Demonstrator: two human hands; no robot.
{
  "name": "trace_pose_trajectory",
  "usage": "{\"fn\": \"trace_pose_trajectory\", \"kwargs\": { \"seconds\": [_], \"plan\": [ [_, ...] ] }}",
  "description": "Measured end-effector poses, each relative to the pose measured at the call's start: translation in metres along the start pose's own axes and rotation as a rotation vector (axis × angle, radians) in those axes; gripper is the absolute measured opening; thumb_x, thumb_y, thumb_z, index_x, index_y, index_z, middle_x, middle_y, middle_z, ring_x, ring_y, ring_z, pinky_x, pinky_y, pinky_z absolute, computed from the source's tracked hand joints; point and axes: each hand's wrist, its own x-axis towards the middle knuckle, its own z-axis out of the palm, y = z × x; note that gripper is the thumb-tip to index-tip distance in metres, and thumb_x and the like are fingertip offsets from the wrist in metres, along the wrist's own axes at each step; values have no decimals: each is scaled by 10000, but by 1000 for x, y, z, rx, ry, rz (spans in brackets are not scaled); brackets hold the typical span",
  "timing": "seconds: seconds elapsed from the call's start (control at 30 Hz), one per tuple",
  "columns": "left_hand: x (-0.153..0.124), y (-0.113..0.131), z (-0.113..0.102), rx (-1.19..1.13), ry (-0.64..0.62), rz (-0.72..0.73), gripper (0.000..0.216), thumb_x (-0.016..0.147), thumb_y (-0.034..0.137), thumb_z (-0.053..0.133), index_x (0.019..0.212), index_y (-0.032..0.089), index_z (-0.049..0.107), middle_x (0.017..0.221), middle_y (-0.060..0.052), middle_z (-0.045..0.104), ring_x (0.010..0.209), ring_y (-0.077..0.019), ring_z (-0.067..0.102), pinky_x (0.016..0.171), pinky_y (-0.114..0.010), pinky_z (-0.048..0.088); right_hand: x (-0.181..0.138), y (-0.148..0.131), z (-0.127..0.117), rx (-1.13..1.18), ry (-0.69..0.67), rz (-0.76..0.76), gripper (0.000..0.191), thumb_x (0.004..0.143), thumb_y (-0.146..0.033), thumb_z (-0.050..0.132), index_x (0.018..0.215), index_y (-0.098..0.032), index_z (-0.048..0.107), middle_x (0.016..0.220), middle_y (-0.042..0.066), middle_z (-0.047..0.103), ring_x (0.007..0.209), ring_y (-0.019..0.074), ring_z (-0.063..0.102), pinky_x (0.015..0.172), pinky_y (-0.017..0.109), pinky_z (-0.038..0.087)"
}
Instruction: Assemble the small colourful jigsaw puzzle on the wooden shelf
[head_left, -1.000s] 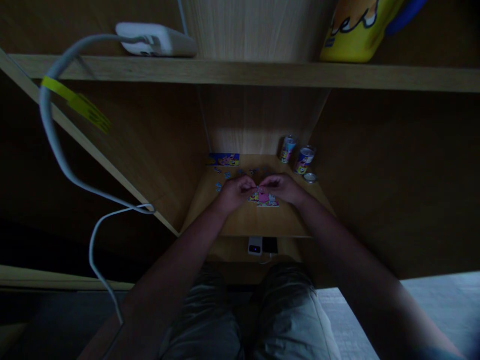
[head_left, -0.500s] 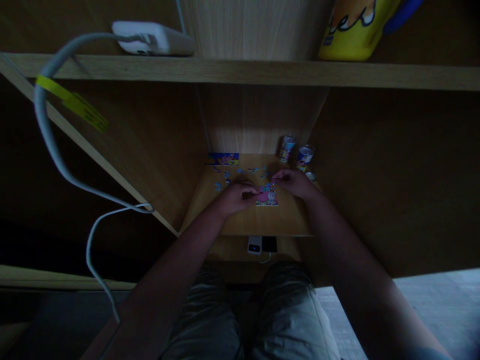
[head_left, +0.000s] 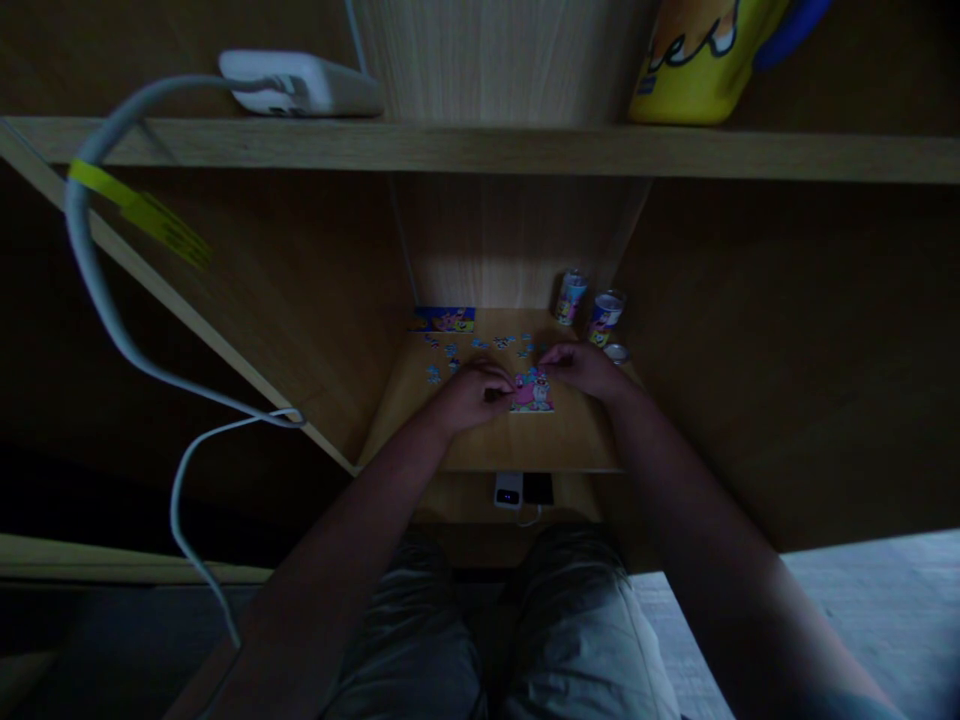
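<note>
A partly joined jigsaw puzzle [head_left: 533, 393], with pink and pale cartoon figures, lies flat on the wooden shelf board. At its left edge, my left hand [head_left: 478, 392] has thumb and forefinger pinched together, the tips touching the puzzle's border. My right hand [head_left: 582, 366] reaches in from the other side, its fingers closed at the puzzle's upper right corner on a small jigsaw piece that they mostly hide. Several loose jigsaw pieces [head_left: 503, 342] are scattered behind and to the left, some near my left knuckles [head_left: 480, 369].
A blue picture card [head_left: 445, 320] lies at the back left. Two printed cans [head_left: 571, 297] stand at the back right, a round lid [head_left: 616, 354] before them. A white device [head_left: 508, 490] sits below. Overhead, a shelf edge [head_left: 480, 148] carries a white adapter [head_left: 304, 85] with a hanging cable and a yellow mug [head_left: 686, 62].
My right hand has come slightly down and in to the puzzle's upper right corner. My left hand stays at the left edge. The whole view has shifted a little.
</note>
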Motion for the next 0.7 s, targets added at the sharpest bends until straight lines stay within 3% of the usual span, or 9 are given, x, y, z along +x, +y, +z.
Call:
{"fn": "trace_pose_trajectory", "kwargs": {
  "seconds": [0.2, 0.5, 0.6, 0.7],
  "plan": [
    [-1, -5, 2, 21, 11, 68, 175, 1031, 290, 714, 905, 219, 811, 1005, -69, 852, 951, -204, 793, 939, -360, 602, 2, 3, 0, -58, -3, -47, 122, 903, -334, 814, 955, -229, 849, 1008, 49, 874, 932, 220, 797, 941, 362, 612],
    [-1, -7, 4, 34, -2, 64, 151, 1028, 260, 712, 919, 212, 806, 1029, -74, 851, 974, -206, 795, 953, -372, 605, 3, 8, 3, -140, 0, -83, 112, 908, -341, 808, 924, -238, 850, 929, 35, 858, 837, 203, 770, 834, 322, 581],
    [-2, -4, 2, 84, -9, 72, 161, 1038, 257, 697, 918, 209, 792, 1024, -68, 846, 976, -207, 784, 1001, -396, 589, 2, 8, 4, -179, 80, -116, 185, 958, -390, 753, 914, -225, 825, 907, 40, 842, 814, 199, 750, 791, 304, 543],
    [-2, 6, -1, 177, 16, 55, 142, 1048, 269, 695, 947, 213, 778, 1014, -65, 827, 1004, -226, 762, 1041, -433, 575, 0, 3, 4, -285, 260, -133, 332, 1047, -464, 643, 907, -206, 798, 858, 61, 813, 771, 202, 712, 746, 299, 494]
  ]
}}
